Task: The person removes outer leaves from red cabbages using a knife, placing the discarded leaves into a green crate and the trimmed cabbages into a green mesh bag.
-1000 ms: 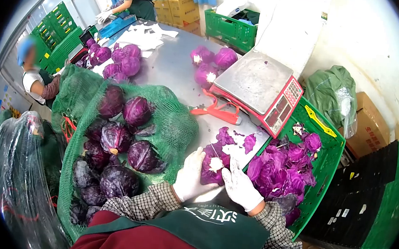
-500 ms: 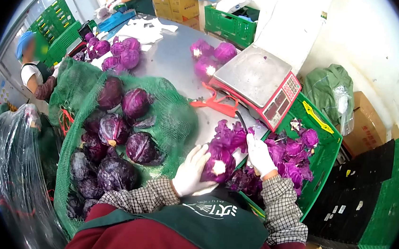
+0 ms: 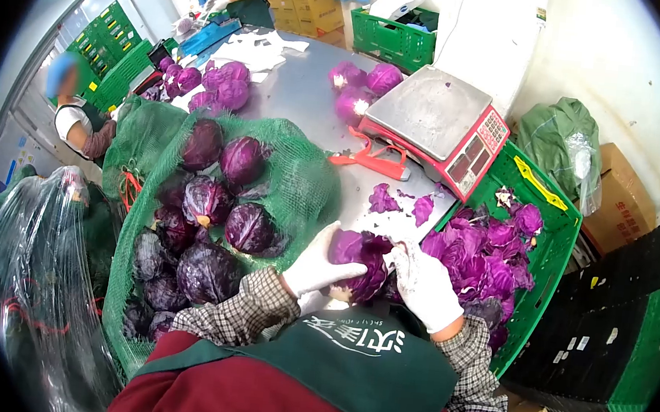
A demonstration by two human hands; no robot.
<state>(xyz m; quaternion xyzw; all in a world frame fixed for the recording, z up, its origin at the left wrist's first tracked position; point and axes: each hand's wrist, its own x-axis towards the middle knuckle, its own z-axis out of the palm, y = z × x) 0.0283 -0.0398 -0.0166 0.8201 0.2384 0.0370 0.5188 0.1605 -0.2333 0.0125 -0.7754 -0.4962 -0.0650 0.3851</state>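
Observation:
A purple cabbage is between my two white-gloved hands, close to my apron. My left hand grips its left side, thumb across the front. At the cabbage's upper right, my right hand has its fingers pinched together; what they hold is too small to make out. Torn purple leaves lie on the metal table just beyond. To the right, a green crate holds a heap of loose leaves. On the left, a green mesh sack lies open with several dark cabbages.
Beyond my hands lie a red-handled tool and a red scale. Several peeled cabbages and white sheets are farther back. Two people stand at the table's far left. Plastic-wrapped goods stand at the left.
The cabbage has been turned, its pale stem now towards me. My right hand has come closer to it and lower. Leaves by the crate edge have left the table, and the crate's heap looks larger.

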